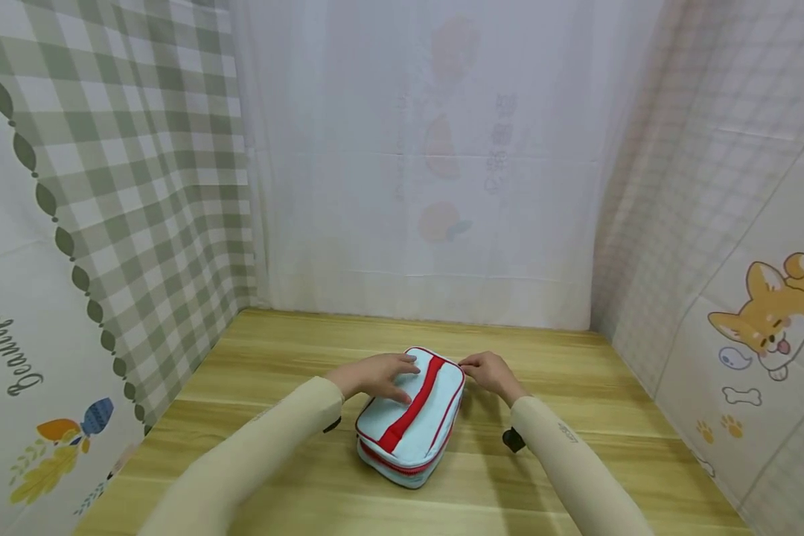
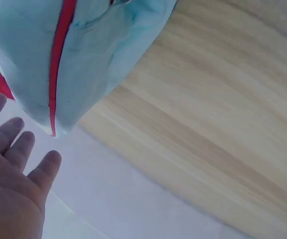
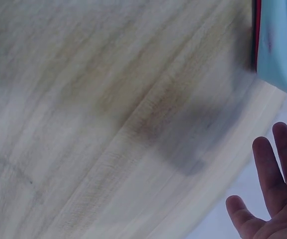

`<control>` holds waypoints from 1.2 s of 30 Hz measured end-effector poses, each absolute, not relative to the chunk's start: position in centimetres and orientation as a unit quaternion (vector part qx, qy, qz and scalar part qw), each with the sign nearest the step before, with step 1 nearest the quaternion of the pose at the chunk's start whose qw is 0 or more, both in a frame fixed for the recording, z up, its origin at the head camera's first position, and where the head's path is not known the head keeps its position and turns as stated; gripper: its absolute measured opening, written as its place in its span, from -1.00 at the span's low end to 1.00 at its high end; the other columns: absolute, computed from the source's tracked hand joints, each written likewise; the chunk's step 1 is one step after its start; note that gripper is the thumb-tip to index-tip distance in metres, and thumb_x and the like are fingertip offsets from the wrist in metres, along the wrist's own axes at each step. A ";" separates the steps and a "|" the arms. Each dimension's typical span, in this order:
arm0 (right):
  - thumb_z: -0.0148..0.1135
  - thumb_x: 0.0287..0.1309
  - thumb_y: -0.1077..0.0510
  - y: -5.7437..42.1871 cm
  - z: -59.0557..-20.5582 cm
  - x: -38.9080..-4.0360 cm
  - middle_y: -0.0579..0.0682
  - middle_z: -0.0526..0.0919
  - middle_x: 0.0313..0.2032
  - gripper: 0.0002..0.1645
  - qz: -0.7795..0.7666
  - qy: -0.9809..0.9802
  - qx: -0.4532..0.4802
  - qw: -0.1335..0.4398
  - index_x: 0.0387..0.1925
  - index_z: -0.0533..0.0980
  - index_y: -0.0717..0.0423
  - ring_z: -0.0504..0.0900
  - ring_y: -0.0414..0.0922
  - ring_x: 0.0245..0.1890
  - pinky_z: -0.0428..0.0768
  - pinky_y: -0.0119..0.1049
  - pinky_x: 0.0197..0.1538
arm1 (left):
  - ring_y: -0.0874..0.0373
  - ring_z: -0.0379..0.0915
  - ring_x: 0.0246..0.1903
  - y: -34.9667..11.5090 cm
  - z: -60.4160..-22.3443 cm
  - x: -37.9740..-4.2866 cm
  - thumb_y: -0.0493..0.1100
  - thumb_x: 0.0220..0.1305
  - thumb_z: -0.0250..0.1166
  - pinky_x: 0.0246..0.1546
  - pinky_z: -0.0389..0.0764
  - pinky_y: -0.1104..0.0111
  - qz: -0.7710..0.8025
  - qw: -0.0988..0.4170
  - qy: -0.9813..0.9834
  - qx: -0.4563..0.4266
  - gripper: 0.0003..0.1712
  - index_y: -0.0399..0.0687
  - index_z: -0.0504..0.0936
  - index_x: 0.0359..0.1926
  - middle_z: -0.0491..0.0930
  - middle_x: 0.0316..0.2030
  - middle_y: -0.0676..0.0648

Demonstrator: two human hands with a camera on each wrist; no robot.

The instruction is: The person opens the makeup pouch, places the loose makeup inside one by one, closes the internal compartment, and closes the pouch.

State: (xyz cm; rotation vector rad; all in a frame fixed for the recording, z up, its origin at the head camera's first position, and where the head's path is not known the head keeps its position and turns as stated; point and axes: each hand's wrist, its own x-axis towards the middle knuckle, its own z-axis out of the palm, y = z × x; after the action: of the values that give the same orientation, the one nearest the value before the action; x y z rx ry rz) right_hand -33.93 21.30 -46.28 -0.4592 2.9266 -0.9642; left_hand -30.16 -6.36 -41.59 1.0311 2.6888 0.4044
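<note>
A pale blue zip bag (image 1: pixel 378 420) with red piping and a wide red strap along its top lies on the wooden table. My left hand (image 1: pixel 383 377) is over the bag's left side with fingers spread, holding nothing. In the left wrist view, the left hand's fingers (image 2: pixel 20 144) are loosely extended beside the bag. My right hand (image 1: pixel 487 372) pinches at the bag's far right corner; what lies between thumb and forefinger is hidden. The right wrist view shows that hand's outer fingers (image 3: pixel 270 169) stretched out below the bag. A red zipper (image 1: pixel 402 467) runs along the near side.
The wooden table (image 1: pixel 295 476) extends all round the bag. A white curtain (image 1: pixel 348 223) hangs behind it, a green checked cloth (image 1: pixel 174 186) at the left, and a cloth with a cartoon dog (image 1: pixel 770 313) at the right.
</note>
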 end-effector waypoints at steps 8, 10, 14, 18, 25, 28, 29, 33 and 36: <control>0.16 0.36 0.23 21.5 -46.4 -33.8 0.10 0.73 -0.12 -0.76 -0.299 0.940 -0.163 0.007 -0.13 0.73 0.17 0.64 0.08 -0.04 0.58 0.00 0.01 | 0.07 0.03 0.46 -5.6 -41.9 -30.5 -0.03 0.27 0.39 0.41 0.13 0.23 0.116 0.161 0.915 0.353 -0.28 0.09 0.40 0.42 0.12 0.50 -0.01; 0.17 0.35 0.23 21.4 -46.4 -33.8 0.08 0.73 -0.12 -0.77 -0.292 0.942 -0.164 0.001 -0.14 0.73 0.15 0.64 0.07 -0.04 0.57 0.00 0.01 | 0.06 0.02 0.46 -5.7 -42.1 -30.5 -0.02 0.26 0.39 0.41 0.13 0.22 0.118 0.161 0.914 0.352 -0.27 0.11 0.39 0.43 0.11 0.50 -0.01; 0.18 0.35 0.24 21.4 -46.6 -33.8 0.06 0.74 -0.13 -0.77 -0.283 0.946 -0.161 -0.004 -0.15 0.74 0.14 0.65 0.07 -0.04 0.57 0.01 0.02 | 0.06 0.00 0.47 -5.9 -42.2 -30.5 0.02 0.26 0.39 0.41 0.12 0.22 0.124 0.161 0.916 0.347 -0.24 0.13 0.36 0.45 0.09 0.51 0.01; 0.18 0.36 0.23 21.6 -46.9 -33.6 0.05 0.74 -0.14 -0.77 -0.275 0.947 -0.167 -0.010 -0.14 0.73 0.14 0.65 0.07 -0.04 0.56 0.02 0.04 | 0.06 0.00 0.47 -6.0 -42.3 -30.3 0.03 0.26 0.39 0.41 0.13 0.22 0.135 0.163 0.916 0.341 -0.24 0.14 0.36 0.45 0.10 0.51 0.03; 0.18 0.36 0.22 22.7 -46.9 -32.7 0.07 0.74 -0.14 -0.77 -0.267 0.944 -0.192 -0.034 -0.11 0.72 0.16 0.65 0.12 -0.01 0.54 0.07 0.07 | 0.07 -0.01 0.47 -6.0 -42.7 -30.1 0.00 0.28 0.38 0.40 0.14 0.20 0.155 0.167 0.915 0.333 -0.25 0.16 0.36 0.45 0.09 0.51 0.06; 0.19 0.34 0.22 23.3 -46.9 -32.3 0.08 0.75 -0.16 -0.78 -0.262 0.941 -0.211 -0.047 -0.12 0.72 0.17 0.66 0.12 -0.04 0.56 0.06 0.04 | 0.07 0.01 0.47 -5.9 -42.9 -30.2 -0.01 0.27 0.39 0.40 0.14 0.21 0.154 0.160 0.917 0.332 -0.26 0.16 0.37 0.45 0.11 0.50 0.06; 0.20 0.34 0.22 23.5 -46.9 -32.2 0.09 0.75 -0.16 -0.78 -0.262 0.940 -0.214 -0.049 -0.12 0.72 0.18 0.67 0.12 -0.05 0.56 0.05 0.03 | 0.07 0.01 0.47 -6.0 -42.9 -30.2 -0.01 0.27 0.39 0.40 0.14 0.21 0.155 0.159 0.916 0.333 -0.26 0.16 0.37 0.44 0.11 0.50 0.06; 0.19 0.35 0.21 24.0 -46.9 -31.5 0.12 0.74 -0.14 -0.76 -0.271 0.937 -0.215 -0.036 -0.09 0.71 0.20 0.67 0.13 -0.05 0.58 0.05 0.01 | 0.07 0.03 0.46 -6.1 -42.8 -30.0 -0.01 0.27 0.39 0.40 0.15 0.22 0.161 0.157 0.916 0.333 -0.26 0.15 0.37 0.44 0.12 0.50 0.05; 0.19 0.36 0.21 24.2 -47.0 -30.9 0.13 0.74 -0.13 -0.75 -0.274 0.936 -0.218 -0.029 -0.07 0.70 0.20 0.68 0.12 -0.06 0.60 0.04 -0.02 | 0.06 0.03 0.46 -6.1 -42.8 -29.9 -0.02 0.28 0.38 0.40 0.16 0.21 0.166 0.157 0.915 0.333 -0.27 0.14 0.37 0.44 0.12 0.50 0.04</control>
State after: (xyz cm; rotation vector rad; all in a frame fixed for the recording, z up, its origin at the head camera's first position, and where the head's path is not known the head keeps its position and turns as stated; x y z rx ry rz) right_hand -30.86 24.25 -47.05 -0.6989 2.9961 -0.8753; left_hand -29.86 -6.14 -42.76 0.9516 2.6185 0.4753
